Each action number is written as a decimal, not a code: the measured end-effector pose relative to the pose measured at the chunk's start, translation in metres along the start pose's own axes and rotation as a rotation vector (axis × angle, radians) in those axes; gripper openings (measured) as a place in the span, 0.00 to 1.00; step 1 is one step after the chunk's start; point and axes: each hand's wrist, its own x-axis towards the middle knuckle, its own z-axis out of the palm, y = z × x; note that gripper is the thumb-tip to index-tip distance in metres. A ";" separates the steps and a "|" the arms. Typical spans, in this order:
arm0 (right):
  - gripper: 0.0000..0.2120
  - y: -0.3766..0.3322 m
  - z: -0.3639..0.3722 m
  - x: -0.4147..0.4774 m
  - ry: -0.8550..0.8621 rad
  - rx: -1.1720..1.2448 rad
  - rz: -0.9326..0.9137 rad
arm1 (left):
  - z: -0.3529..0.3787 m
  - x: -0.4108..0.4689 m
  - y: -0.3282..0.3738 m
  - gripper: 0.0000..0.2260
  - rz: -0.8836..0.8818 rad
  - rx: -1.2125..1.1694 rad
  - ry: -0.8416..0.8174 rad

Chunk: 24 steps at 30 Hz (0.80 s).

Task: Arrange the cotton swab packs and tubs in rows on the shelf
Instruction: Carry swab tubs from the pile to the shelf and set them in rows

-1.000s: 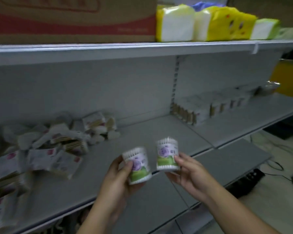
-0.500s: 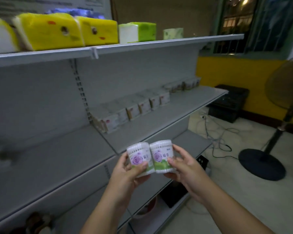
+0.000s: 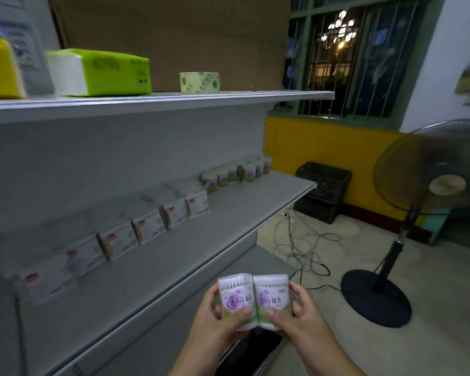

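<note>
2 tubs (image 3: 254, 301) touch, left hand (image 3: 217, 316) and right hand (image 3: 296, 313) each gripping 1.

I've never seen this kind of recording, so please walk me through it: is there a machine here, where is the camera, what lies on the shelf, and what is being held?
There is no machine: a person works with bare hands, and the one camera sits on their head, looking forward and down. The left hand grips the left tub of cotton swabs, the right hand the right tub; the two touch side by side, in front of the shelf. On that shelf, along the back, stands a row of packs, and at its far end a row of tubs like those held. The top shelf bears a green tissue pack and a roll. A fan stands on the floor to the right.
</note>
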 end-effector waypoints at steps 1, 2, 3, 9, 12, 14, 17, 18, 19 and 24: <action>0.30 -0.004 -0.005 0.018 0.032 -0.018 -0.018 | 0.008 0.019 -0.001 0.23 0.005 -0.008 -0.001; 0.30 -0.009 -0.009 0.037 0.056 -0.034 -0.036 | 0.016 0.038 -0.002 0.22 0.010 -0.016 -0.001; 0.30 -0.014 -0.014 0.055 0.074 -0.050 -0.051 | 0.024 0.057 -0.002 0.22 0.012 -0.017 -0.002; 0.31 -0.039 -0.040 0.144 0.183 -0.151 -0.160 | 0.067 0.155 0.003 0.25 0.136 0.157 -0.021; 0.30 -0.042 -0.049 0.182 0.172 -0.205 -0.169 | 0.075 0.192 0.001 0.27 0.223 0.210 0.033; 0.26 -0.047 -0.052 0.215 0.154 -0.265 -0.203 | 0.076 0.218 0.003 0.28 0.270 0.227 0.098; 0.20 -0.058 -0.051 0.275 0.080 -0.346 -0.242 | 0.077 0.261 0.006 0.29 0.299 0.311 0.235; 0.18 -0.061 -0.048 0.297 0.032 -0.380 -0.249 | 0.077 0.276 0.007 0.28 0.293 0.316 0.288; 0.16 -0.064 -0.043 0.315 -0.011 -0.435 -0.261 | 0.078 0.290 0.010 0.26 0.289 0.342 0.339; 0.18 -0.068 -0.022 0.416 -0.218 -0.667 -0.318 | 0.085 0.367 0.026 0.14 0.446 0.601 0.605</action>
